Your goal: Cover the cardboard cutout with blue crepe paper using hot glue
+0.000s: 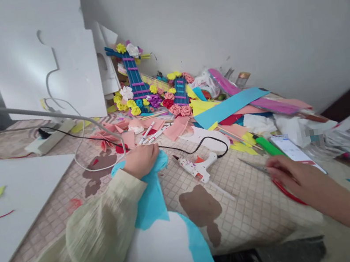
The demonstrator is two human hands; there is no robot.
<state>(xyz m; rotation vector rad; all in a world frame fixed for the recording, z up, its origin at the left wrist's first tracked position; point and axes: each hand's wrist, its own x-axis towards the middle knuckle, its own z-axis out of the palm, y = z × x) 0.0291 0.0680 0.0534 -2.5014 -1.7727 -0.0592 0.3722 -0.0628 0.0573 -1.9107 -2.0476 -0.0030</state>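
My left hand [142, 159] is closed over the narrow end of a guitar-shaped white board [151, 251] partly covered with light blue crepe paper [151, 200]. The board's wide part runs down toward me past the table's front edge. On the right, my right hand [287, 170] grips a pair of scissors with red handles [288, 192], blades pointing left, low over the table. Between my hands lies a white hot glue gun [197, 167] with a glue stick out of its back, nozzle toward the left. My left palm and fingertips are mostly hidden.
Behind stand two small decorated guitars [134, 77] with paper flowers. Crepe paper strips [231, 106], pink scraps [176, 128] and white markers [155, 134] lie before them. A power strip [50, 136], white board [23, 205], phone [296, 153] and green-handled tool [269, 145] surround the work area. Cables cross the left.
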